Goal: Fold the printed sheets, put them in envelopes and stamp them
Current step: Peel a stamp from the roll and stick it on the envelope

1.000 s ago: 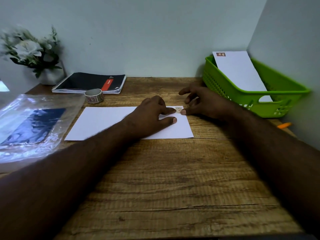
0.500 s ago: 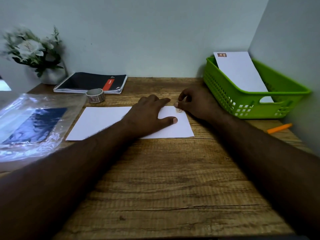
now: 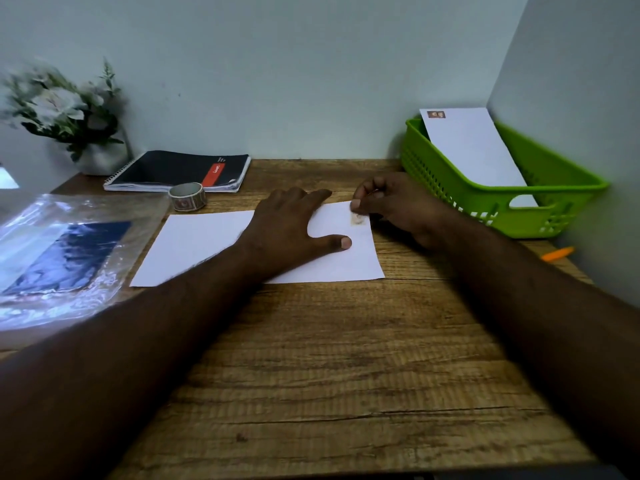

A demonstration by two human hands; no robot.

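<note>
A white envelope (image 3: pixel 194 244) lies flat on the wooden table (image 3: pixel 329 358). My left hand (image 3: pixel 291 226) rests on its right half, fingers spread straight and thumb out. A small brown stamp (image 3: pixel 358 220) sits near the envelope's top right corner. My right hand (image 3: pixel 398 206) is at that corner with its fingers curled and the thumb tip pressing on the stamp's upper edge. A roll of stamps (image 3: pixel 187 197) stands just beyond the envelope's left end.
A green basket (image 3: pixel 519 216) at the right holds a stamped envelope (image 3: pixel 474 147) leaning on end. An orange pen (image 3: pixel 557 253) lies beside it. A spiral notebook (image 3: pixel 180 171) and a potted plant (image 3: pixel 65 112) stand at the back left; a clear plastic bag (image 3: pixel 62 258) lies left.
My right hand drew in over the envelope's corner and its fingers curled, the thumb staying at the stamp. My left hand's fingers stretched out a little farther on the envelope.
</note>
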